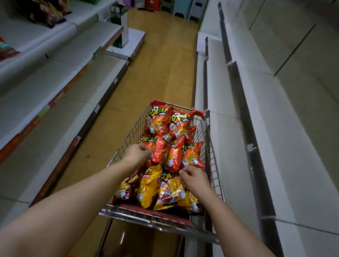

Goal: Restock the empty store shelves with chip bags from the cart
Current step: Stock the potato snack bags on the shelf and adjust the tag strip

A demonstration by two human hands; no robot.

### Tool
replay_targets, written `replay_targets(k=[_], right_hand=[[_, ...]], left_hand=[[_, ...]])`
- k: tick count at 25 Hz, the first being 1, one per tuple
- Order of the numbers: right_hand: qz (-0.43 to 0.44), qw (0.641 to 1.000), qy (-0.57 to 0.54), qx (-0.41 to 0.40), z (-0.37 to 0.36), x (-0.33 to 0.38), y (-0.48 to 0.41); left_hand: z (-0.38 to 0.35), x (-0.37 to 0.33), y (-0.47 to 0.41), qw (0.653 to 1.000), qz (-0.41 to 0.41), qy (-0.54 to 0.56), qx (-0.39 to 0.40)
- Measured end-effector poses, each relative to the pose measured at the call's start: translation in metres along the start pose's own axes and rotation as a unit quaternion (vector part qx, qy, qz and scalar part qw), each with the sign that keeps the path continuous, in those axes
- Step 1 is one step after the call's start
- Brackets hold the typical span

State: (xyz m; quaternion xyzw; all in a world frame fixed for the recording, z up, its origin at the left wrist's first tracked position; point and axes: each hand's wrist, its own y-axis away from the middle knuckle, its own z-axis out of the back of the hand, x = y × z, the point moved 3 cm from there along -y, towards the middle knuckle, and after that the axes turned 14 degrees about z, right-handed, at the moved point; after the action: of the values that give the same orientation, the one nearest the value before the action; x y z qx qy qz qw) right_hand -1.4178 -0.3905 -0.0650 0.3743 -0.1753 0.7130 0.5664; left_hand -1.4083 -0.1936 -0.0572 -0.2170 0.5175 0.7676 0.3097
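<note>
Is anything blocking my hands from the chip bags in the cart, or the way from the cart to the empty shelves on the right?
Nothing visible does. The left hand and right hand are already at the red chip bags inside the open-topped cart. The empty shelves sit right beside the cart, bare, with only their raised front lip to clear.

Both hands reach into a cart of chip bags

The left hand point(138, 153) pinches a red bag point(158, 151) at frame centre; the right hand point(193, 178) curls over yellow bags point(149, 186) in the wire cart point(212, 154).
</note>
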Motion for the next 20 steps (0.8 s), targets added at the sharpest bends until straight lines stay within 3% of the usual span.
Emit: replay_targets(k=[8, 14, 17, 20], right_hand=[[-0.092, 0.995, 0.01, 0.037, -0.082, -0.034, -0.149], [-0.24, 0.969, 0.032, 0.044, -0.141, -0.064, -0.208], [-0.236, 0.971, 0.026, 0.012, -0.141, -0.073, -0.208], [-0.225, 0.97, -0.048, -0.08, -0.122, -0.077, -0.197]], left_hand=[[-0.02, 0.031, -0.107, 0.983, 0.125, 0.117, 0.061], [-0.039, 0.048, -0.148, 0.968, 0.166, 0.178, 0.06], [-0.043, 0.054, -0.15, 0.968, 0.166, 0.179, 0.051], [-0.043, 0.055, -0.149, 0.97, 0.163, 0.174, 0.04]])
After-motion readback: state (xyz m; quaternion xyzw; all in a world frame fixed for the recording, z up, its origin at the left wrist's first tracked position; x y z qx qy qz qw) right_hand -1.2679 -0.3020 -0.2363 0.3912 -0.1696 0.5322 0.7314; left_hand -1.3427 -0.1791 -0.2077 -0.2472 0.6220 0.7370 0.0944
